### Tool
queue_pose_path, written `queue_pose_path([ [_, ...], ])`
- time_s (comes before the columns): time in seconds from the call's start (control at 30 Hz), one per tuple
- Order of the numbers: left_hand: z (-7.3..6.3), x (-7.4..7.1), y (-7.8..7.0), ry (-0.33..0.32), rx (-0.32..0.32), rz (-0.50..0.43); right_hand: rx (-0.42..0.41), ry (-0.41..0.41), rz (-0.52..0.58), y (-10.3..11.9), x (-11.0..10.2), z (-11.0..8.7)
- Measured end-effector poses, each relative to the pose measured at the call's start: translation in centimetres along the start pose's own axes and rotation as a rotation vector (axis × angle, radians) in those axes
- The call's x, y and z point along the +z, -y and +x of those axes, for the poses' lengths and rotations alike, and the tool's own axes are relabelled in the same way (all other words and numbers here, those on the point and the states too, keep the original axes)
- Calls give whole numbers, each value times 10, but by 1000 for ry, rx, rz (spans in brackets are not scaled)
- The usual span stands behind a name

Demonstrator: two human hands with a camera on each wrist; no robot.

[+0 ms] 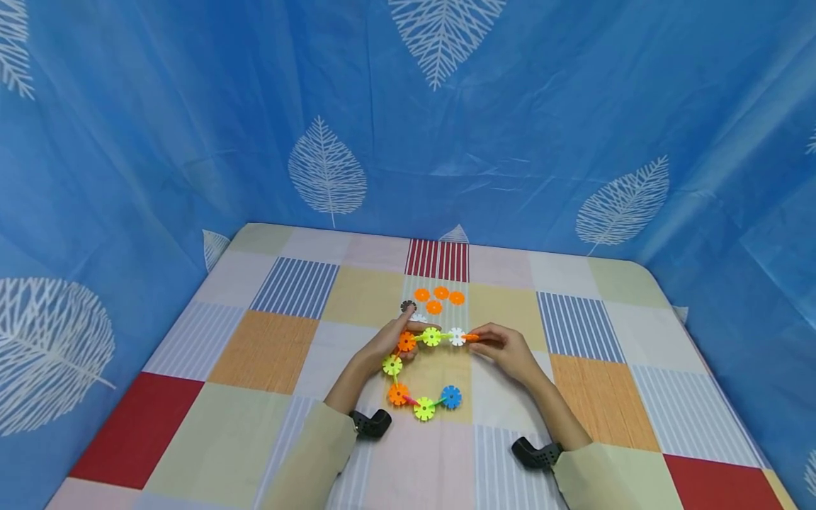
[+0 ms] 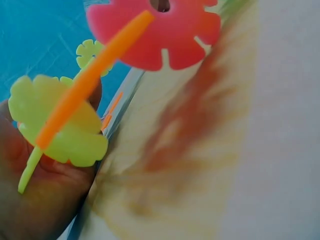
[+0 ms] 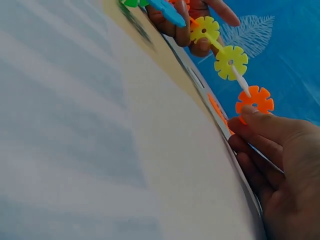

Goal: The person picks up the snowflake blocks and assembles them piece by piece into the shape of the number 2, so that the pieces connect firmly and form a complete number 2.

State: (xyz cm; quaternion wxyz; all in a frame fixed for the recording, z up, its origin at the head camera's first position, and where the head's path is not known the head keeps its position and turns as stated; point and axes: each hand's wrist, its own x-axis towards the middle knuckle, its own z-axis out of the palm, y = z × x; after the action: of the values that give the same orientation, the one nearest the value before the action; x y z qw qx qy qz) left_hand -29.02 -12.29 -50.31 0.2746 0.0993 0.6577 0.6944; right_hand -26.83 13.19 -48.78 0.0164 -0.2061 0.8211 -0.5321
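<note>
A chain of interlocking notched plastic discs curves in an open C, with a blue disc (image 1: 451, 397) at its lower end and an orange disc (image 1: 472, 338) at its upper right end. My right hand (image 1: 510, 350) pinches that orange end disc between thumb and fingers; a white disc (image 1: 456, 336) joins it to the chain. At the upper left bend my left hand (image 1: 381, 341) holds the chain, its fingers partly hidden behind an orange disc (image 1: 406, 342). In the left wrist view, a yellow-green disc (image 2: 75, 135) stands before the palm.
Several loose orange discs (image 1: 434, 307) lie beyond the hands. A black disc (image 1: 408, 306) and a white loose disc (image 1: 418, 318) lie close to the left thumb. The table has a patchwork cloth (image 1: 255, 425); blue leaf-patterned sheets (image 1: 497, 142) hang behind it and at both sides.
</note>
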Motion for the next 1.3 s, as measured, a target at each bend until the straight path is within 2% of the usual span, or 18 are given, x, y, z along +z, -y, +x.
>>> queue_pose_path([
  [0.2, 1, 1, 0, -25, 0, 55, -46, -49, -7, 1, 2, -3],
  [0.33, -4, -2, 1, -89, 49, 148, -117, -155, -76, -8, 3, -4],
  [0.43, -11, -4, 3, -119, 95, 214, -130, -247, -128, -22, 1, -4],
  [0.53, -22, -2, 4, -130, 167, 340, -110, -316, -165, -35, -3, -6],
  [0.63, -36, 6, 4, -171, 247, 545, -106, -367, -232, -38, -8, -9],
  [0.7, -42, 12, 5, -207, 275, 655, -97, -385, -287, -39, -12, -12],
  [0.83, -45, 22, 12, -261, 307, 775, -64, -342, -393, -36, -17, -18],
  [0.97, -43, 24, 15, -284, 357, 806, -49, -241, -422, -33, -20, -26],
  [1.07, -39, 22, 13, -267, 384, 781, -60, -184, -368, -33, -23, -32],
  [1.17, -34, 20, 10, -228, 373, 751, -90, -135, -281, -34, -25, -38],
  [1.3, -25, 17, 8, -179, 351, 717, -73, -52, -228, -17, -28, -47],
])
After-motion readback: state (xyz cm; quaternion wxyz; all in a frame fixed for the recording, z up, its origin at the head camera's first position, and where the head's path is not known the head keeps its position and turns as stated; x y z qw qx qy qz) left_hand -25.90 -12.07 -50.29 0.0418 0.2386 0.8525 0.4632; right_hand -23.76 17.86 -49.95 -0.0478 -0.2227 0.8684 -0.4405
